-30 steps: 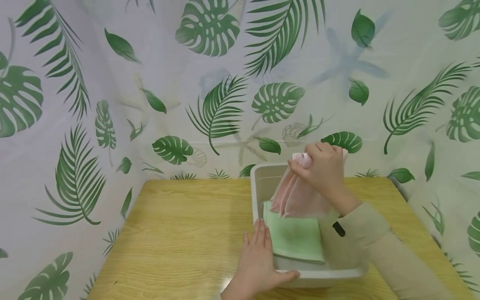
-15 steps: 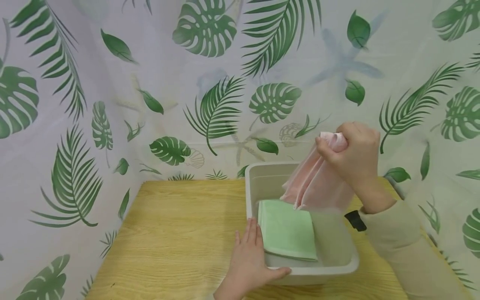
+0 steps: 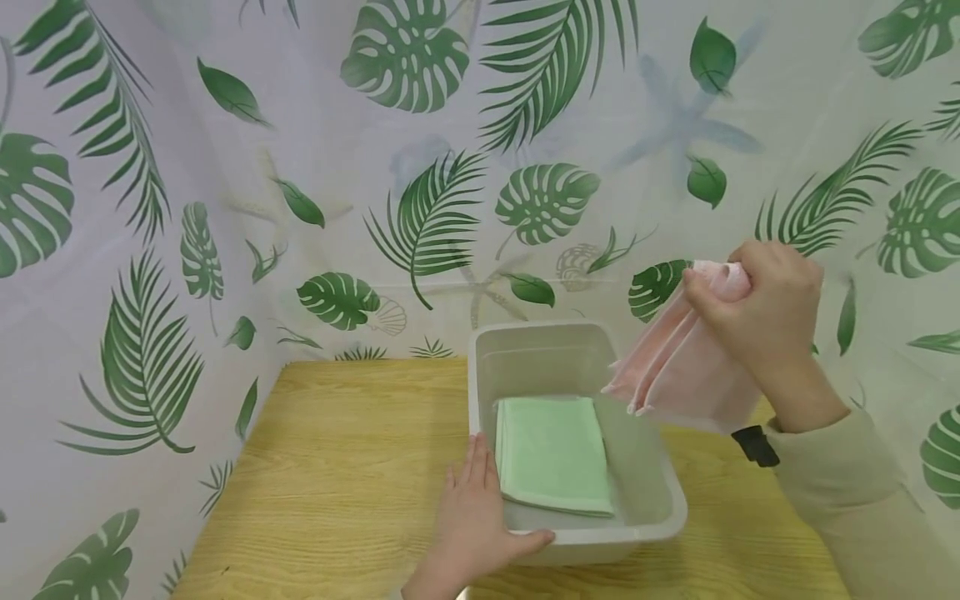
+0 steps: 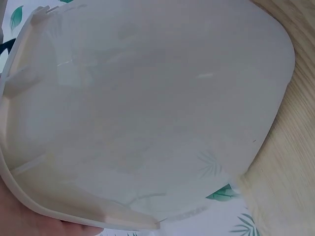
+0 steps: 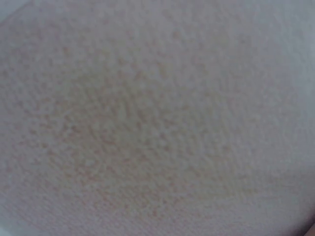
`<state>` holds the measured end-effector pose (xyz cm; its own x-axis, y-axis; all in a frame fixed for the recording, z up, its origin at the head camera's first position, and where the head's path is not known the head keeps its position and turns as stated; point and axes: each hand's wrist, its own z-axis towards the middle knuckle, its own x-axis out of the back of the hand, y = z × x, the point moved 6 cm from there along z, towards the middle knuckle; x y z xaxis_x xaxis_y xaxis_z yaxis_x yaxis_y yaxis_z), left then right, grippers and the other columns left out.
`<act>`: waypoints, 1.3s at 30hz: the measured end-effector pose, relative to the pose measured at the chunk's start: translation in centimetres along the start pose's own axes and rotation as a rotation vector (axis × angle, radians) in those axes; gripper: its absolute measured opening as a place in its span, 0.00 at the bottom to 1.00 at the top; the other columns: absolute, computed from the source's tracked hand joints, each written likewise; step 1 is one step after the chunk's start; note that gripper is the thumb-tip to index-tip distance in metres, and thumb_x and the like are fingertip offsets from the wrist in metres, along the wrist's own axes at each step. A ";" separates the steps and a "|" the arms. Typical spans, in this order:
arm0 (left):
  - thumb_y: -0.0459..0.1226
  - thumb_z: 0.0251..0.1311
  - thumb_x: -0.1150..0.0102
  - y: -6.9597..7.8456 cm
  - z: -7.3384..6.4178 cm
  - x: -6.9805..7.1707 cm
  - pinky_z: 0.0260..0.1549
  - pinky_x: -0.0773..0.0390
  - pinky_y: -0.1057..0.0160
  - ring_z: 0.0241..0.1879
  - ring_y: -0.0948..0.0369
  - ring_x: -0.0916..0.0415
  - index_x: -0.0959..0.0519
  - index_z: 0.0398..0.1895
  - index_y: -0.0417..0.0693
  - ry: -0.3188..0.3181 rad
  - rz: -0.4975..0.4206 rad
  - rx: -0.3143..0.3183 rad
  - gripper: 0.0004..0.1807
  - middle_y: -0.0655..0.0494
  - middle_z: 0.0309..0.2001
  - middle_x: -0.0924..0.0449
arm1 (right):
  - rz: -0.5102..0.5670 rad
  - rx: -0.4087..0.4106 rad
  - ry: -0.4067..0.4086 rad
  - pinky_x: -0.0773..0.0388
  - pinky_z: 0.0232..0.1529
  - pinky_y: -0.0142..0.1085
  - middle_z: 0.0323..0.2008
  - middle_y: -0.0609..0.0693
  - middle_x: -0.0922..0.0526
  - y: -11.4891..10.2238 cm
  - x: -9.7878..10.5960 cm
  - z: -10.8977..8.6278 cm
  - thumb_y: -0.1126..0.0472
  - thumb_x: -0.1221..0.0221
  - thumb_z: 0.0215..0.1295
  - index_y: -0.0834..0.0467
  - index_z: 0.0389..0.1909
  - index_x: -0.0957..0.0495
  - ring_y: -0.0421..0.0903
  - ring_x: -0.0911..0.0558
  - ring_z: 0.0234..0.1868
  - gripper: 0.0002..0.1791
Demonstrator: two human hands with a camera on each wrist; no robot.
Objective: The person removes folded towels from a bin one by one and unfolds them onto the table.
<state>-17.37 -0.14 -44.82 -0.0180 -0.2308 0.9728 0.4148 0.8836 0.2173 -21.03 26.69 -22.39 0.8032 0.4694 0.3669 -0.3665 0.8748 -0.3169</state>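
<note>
A folded pink towel (image 3: 693, 367) hangs from my right hand (image 3: 780, 312), which pinches its rolled top edge in the head view. Its lower edge hangs above the right wall of a plastic tub (image 3: 667, 517). Terry-like cloth (image 5: 157, 118) fills the right wrist view, blurred. Inside the tub a folded green towel (image 3: 555, 454) lies flat on the bottom. My left hand (image 3: 472, 517) rests on the tub's near left corner, fingers straight along the left rim, thumb on the front rim. In the left wrist view, part of this hand (image 4: 44, 223) shows beyond the tub's rim.
A wood-grain table (image 3: 360, 467) bears the tub and extends to its left. Behind and at both sides hangs a white curtain (image 3: 420, 75) with green leaf prints. A black band (image 3: 756, 446) sits at the right sleeve.
My right hand has raised the pink towel from above the green one and moved it right. The tub has shifted left, along with my left hand on its corner.
</note>
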 end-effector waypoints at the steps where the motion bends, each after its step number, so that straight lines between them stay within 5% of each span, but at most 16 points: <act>1: 0.75 0.35 0.59 -0.3 -0.1 0.0 0.58 0.51 0.45 0.66 0.49 0.63 0.51 0.64 0.29 -0.004 -0.005 0.006 0.66 0.37 0.66 0.61 | -0.009 -0.004 -0.006 0.43 0.31 0.51 0.16 0.60 0.31 0.3 0.0 -0.2 0.54 0.42 0.43 0.67 0.16 0.32 0.56 0.34 0.22 0.18; 12: 0.74 0.34 0.54 -5.0 -1.9 1.1 0.57 0.53 0.42 0.66 0.49 0.64 0.47 0.62 0.28 0.032 -0.039 0.070 0.64 0.36 0.66 0.59 | -0.066 -0.014 -0.086 0.44 0.28 0.52 0.16 0.60 0.30 3.4 -0.6 -2.9 0.52 0.41 0.41 0.66 0.16 0.32 0.57 0.33 0.23 0.19; 19: 0.74 0.35 0.56 -8.4 -3.3 2.2 0.55 0.51 0.39 0.66 0.48 0.63 0.45 0.61 0.26 0.069 -0.023 0.093 0.64 0.36 0.66 0.58 | -0.120 -0.052 -0.217 0.42 0.30 0.54 0.17 0.58 0.29 4.9 -2.5 -5.8 0.52 0.41 0.44 0.63 0.17 0.32 0.57 0.31 0.25 0.18; 33: 0.69 0.39 0.49 -13.7 -5.2 4.0 0.51 0.50 0.35 0.65 0.46 0.59 0.44 0.59 0.23 0.083 -0.001 0.134 0.60 0.34 0.65 0.55 | -0.117 -0.086 -0.382 0.39 0.30 0.51 0.18 0.54 0.28 5.6 -5.9 -11.3 0.52 0.39 0.44 0.60 0.17 0.30 0.55 0.29 0.24 0.15; 39: 0.66 0.40 0.45 -16.6 -5.6 4.4 0.49 0.50 0.32 0.65 0.45 0.59 0.44 0.59 0.24 0.093 0.005 0.111 0.58 0.35 0.65 0.55 | -0.089 -0.057 -0.405 0.39 0.24 0.42 0.15 0.50 0.33 5.6 -7.1 -13.0 0.53 0.38 0.44 0.58 0.14 0.33 0.50 0.33 0.19 0.17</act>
<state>-19.24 -18.12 -44.64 0.0699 -0.2587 0.9634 0.3112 0.9232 0.2253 -22.69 26.65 -38.16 0.5769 0.4115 0.7056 -0.2686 0.9114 -0.3119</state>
